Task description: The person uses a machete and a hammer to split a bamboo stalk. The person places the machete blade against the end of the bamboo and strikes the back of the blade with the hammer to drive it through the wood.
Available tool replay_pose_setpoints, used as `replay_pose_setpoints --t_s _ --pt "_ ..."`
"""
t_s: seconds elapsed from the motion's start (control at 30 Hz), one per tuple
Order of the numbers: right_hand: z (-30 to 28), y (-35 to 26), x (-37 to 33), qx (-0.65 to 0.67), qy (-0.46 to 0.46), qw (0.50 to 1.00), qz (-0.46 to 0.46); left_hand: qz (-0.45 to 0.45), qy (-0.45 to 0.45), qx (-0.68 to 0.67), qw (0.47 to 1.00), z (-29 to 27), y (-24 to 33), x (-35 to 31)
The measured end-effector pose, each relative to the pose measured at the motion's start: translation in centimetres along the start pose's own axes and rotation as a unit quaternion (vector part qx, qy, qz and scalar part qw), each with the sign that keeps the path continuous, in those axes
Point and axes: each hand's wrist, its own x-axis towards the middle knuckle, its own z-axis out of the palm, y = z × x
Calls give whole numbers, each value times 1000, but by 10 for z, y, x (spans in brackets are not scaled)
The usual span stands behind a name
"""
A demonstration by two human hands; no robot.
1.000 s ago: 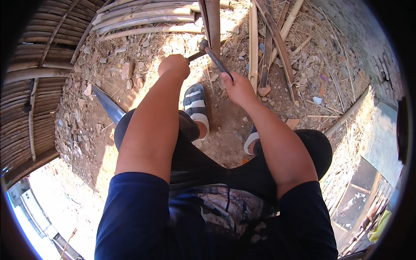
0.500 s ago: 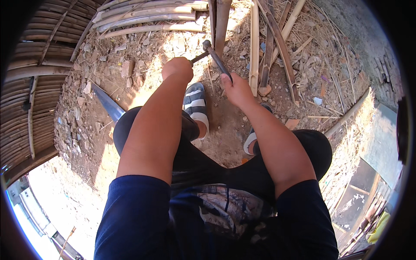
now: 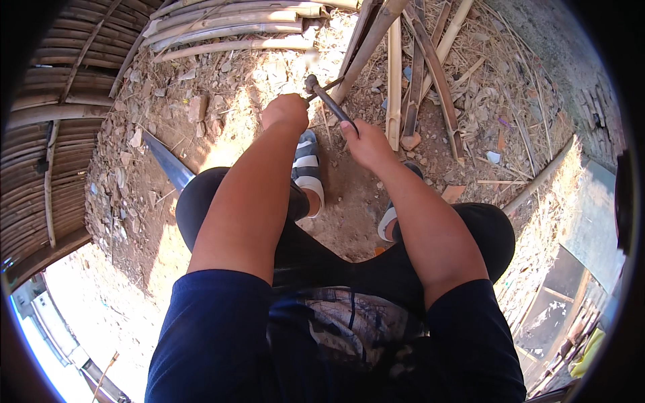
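We see harsh sunlight bleaching the ground point(image 3: 101, 302) at lower left, shade darkening the shirt point(image 3: 208, 329), and straight edges bending near the black border.

Short navy sleeves point(image 3: 208, 322), black trousers point(image 3: 312, 250).

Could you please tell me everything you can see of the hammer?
The hammer has a rounded, greyish head that looks metallic and a slim, dark handle of unclear material. The right hand is closed around the handle's near end. The hammer slants up and left in the picture, head at the far end. The handle crosses over the dark blade in the left hand; whether they touch is unclear.
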Motion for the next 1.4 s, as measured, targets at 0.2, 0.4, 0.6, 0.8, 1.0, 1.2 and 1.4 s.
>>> replay_pose_setpoints --t_s 0.2,0.4,0.6,0.8,1.0,1.2,1.4 --pt "-32 -22 2 93 138 983 -76 11 -12 -5 1000 -6 3 16" --pt "-21 3 4 51 179 981 -49 -17 -26 -38 999 -2 -7 21" --pt "-35 -15 3 38 15 998 51 -27 -27 -51 998 -6 -9 12" --pt "-36 -21 3 118 183 974 -64 -24 -20 -53 998 2 -12 20" --pt "-8 3 1 -17 38 999 17 -18 -32 -41 998 16 -18 25" --pt "-37 -29 1 71 115 990 -45 -28 -26 -44 998 19 -18 30" --pt "-18 -7 -1 1 59 998 19 -23 -33 -38 998 22 -20 32"
